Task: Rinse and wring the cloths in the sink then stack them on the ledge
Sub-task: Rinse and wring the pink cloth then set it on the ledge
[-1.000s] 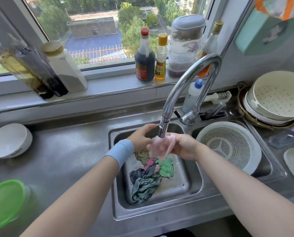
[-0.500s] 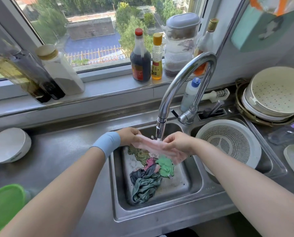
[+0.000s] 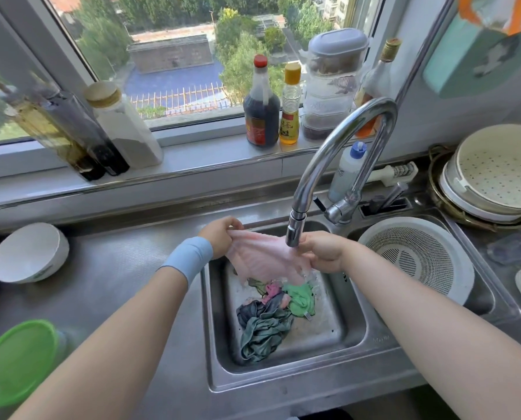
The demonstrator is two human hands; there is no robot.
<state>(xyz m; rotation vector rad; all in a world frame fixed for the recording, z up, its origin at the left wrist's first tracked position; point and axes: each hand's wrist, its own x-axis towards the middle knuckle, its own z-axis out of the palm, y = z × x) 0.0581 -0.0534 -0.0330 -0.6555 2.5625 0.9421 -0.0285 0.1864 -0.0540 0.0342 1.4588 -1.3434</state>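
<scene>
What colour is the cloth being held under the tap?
Pale pink. The cloth shows best in the head view, stretched between both hands under the faucet.

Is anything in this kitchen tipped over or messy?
Nothing looks spilled or broken. The white bowl on the counter at the left looks tipped onto its side. The white colander leans crookedly in the right basin. The cloths in the sink lie in a crumpled heap.

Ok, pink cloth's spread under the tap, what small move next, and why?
Probably bunch the pink cloth and wring it over the sink: left hand and right hand pinch it stretched open under the tap, and more cloths lie below.
</scene>
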